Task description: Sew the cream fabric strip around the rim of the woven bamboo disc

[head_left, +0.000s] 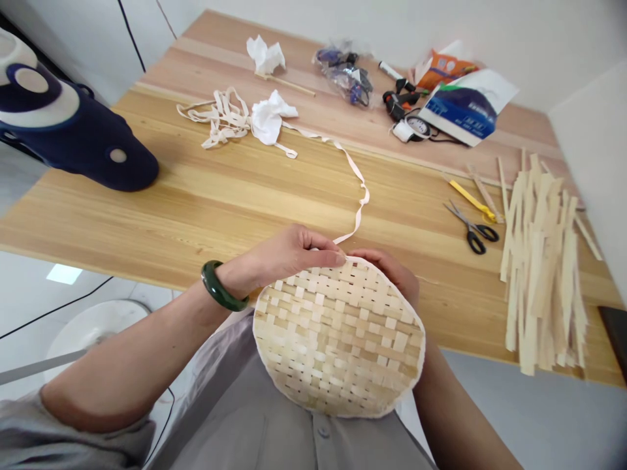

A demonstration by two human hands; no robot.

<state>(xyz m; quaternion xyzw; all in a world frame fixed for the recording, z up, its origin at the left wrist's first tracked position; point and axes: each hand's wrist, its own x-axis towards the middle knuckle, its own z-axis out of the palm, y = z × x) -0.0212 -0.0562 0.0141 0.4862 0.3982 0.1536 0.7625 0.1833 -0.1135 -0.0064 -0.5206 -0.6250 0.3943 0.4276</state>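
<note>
A round woven bamboo piece with a pale cloth edge is held up near my body, its flat face toward the camera. My left hand, with a green bangle on the wrist, pinches the top edge between thumb and fingers. Behind the upper right edge is my right hand, closed on the rim, its fingertips partly hidden by the weave. A thin pale cloth strip runs from the pinched spot back over the table to a white crumpled cloth and a loose tangle of strip.
Black-handled scissors and a yellow tool lie at the right, beside a pile of bamboo strips. A blue box, a glue gun and bagged items stand farther back. A dark blue object juts over the table's left.
</note>
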